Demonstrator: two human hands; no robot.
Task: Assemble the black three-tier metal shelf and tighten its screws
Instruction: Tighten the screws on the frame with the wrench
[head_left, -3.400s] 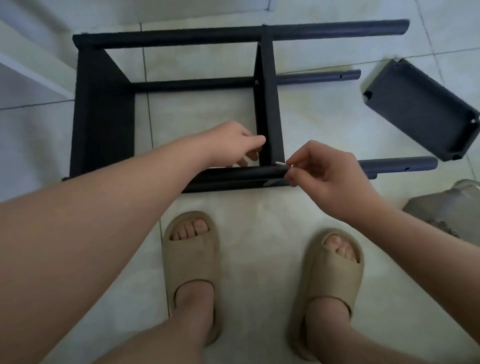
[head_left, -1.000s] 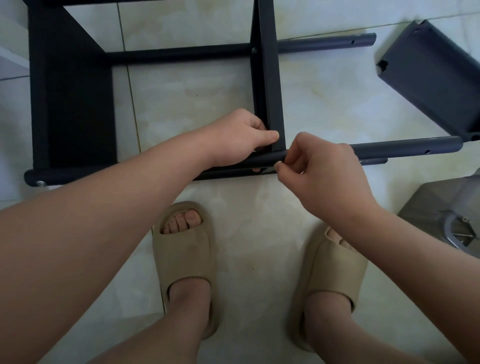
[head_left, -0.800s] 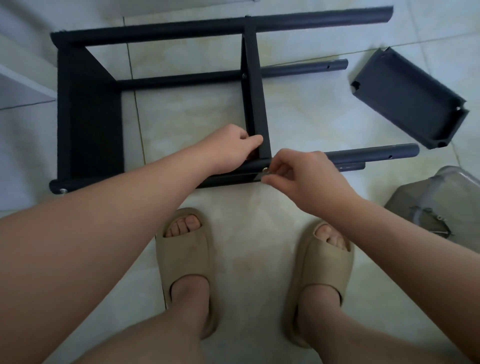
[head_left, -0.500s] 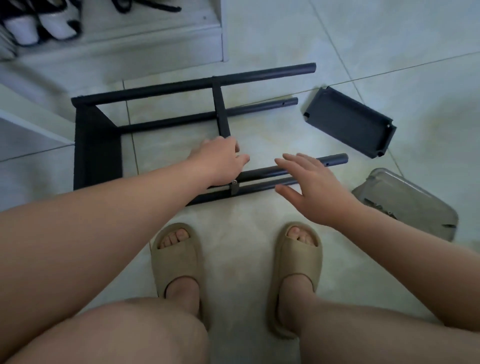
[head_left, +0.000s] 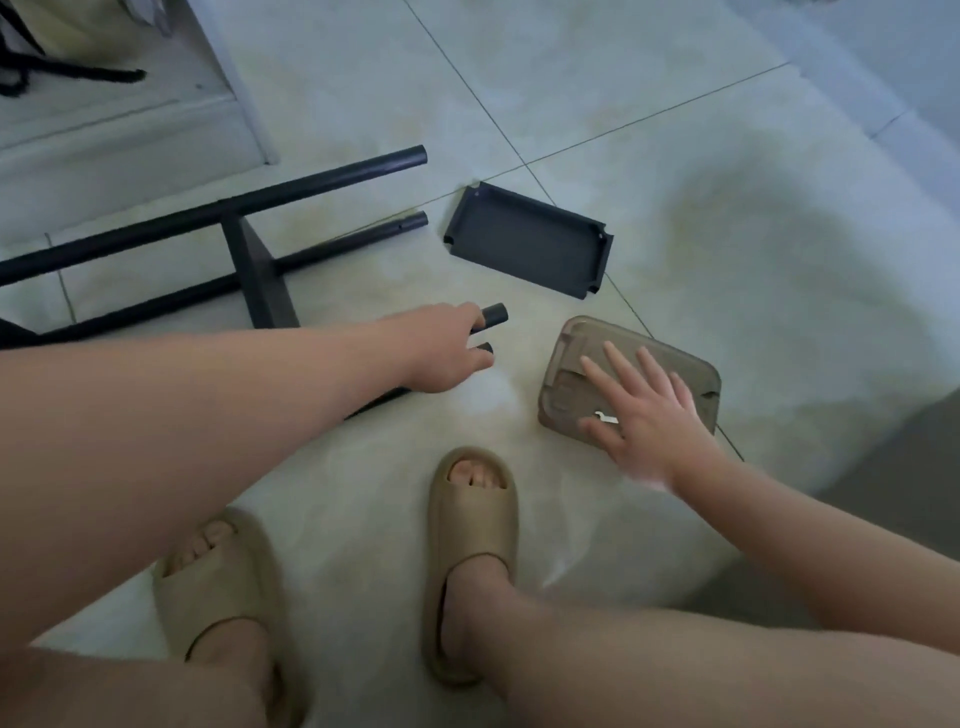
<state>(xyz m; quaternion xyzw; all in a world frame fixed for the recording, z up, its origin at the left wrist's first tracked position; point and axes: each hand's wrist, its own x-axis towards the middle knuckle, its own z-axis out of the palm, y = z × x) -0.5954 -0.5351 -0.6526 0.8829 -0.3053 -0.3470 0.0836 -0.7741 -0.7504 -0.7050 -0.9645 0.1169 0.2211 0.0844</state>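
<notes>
"Reaching for hardware, I'd say. The right hand (head_left: 644, 410) is spread wide, fingers apart, over that smoky plastic box (head_left: 576, 338) on the floor at the right."

"Holding anything?"

"Nothing. There's a small pale metal piece (head_left: 605, 417) in the box just beside the thumb. It could be a little wrench or a fastener, it's too small to tell."

"And the left hand (head_left: 447, 356)?"

"Fingers curled over the near pole (head_left: 493, 314), close to its open end. My guess is that it steadies the shelf frame (head_left: 311, 182), which lies on its side on the tiles at the left, so it won't shift while the other hand hunts."

"Is the frame finished?"

"No. I can see 1 tier (head_left: 262, 280) fixed between the 4 poles, and the rest runs out of view at the left. A loose tray (head_left: 527, 247) lies open side up on the far side, just past the pole ends and touching nothing. It's probably parked there within reach, to be fitted onto those bare ends."
</notes>
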